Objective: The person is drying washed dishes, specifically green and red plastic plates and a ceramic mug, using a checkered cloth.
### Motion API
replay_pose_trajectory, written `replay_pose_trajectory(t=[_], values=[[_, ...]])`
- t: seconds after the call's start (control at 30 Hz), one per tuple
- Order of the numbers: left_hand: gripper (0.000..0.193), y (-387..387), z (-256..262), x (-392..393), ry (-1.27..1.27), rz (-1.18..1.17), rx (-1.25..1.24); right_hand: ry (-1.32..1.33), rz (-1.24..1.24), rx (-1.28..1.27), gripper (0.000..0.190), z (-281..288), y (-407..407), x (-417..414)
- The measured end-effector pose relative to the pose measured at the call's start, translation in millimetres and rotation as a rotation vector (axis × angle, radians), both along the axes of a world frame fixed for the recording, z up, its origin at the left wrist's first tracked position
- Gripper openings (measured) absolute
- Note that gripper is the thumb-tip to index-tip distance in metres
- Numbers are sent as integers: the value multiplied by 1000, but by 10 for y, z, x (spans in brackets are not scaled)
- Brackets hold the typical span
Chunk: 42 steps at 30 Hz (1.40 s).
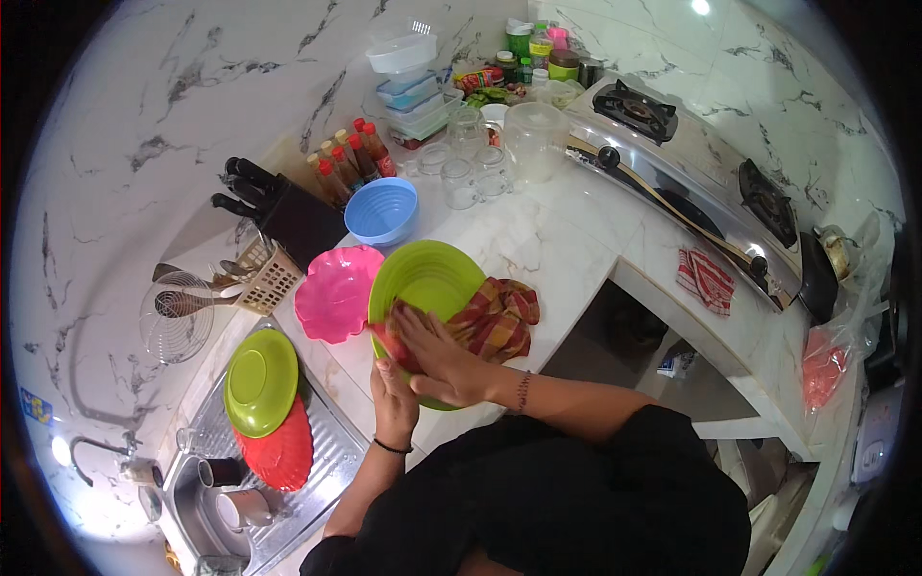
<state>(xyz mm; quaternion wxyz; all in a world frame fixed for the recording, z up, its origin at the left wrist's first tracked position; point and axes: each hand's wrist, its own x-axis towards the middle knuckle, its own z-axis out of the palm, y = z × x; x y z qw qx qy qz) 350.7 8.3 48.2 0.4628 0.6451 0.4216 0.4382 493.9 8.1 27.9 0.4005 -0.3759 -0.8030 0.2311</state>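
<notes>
A large green plastic plate (430, 270) is tilted up in front of me at the counter's edge. My left hand (394, 403) holds its lower left rim, with the thumb up at the edge. My right hand (450, 363) presses a red and yellow checked cloth (504, 317) against the plate's inside; part of the cloth hangs over the right rim. Just left of the plate lies a pink scalloped plastic bowl (338, 291), and a blue ribbed bowl (382, 210) is behind it. The underside of the green plate is hidden.
On the sink's drainboard (335, 461) at lower left lie another green plate (261, 381), a red scalloped dish (281, 450) and mugs (243, 508). A knife block (302, 223), sauce bottles (353, 162) and glass mugs (461, 181) stand behind. The gas stove (691, 173) is at right.
</notes>
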Motion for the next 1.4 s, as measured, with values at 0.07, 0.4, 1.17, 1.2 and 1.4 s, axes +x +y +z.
replay_pose_trajectory(t=[0.07,0.4,1.17,1.2,1.4], values=[[64,44,-67,-33,-1,-11,-1,-159,19,-20,81,-39,-116,144],[58,12,29,125,-99,-22,27,-262,9,-51,94,-111,-296,139],[51,-62,105,70,45,-44,-77,-128,-149,115,96,-107,202,187],[51,-66,90,94,45,-47,-77,-146,-251,114,96,-176,304,295],[50,-71,32,163,-75,53,33,-553,-645,-38,89,-342,178,522]])
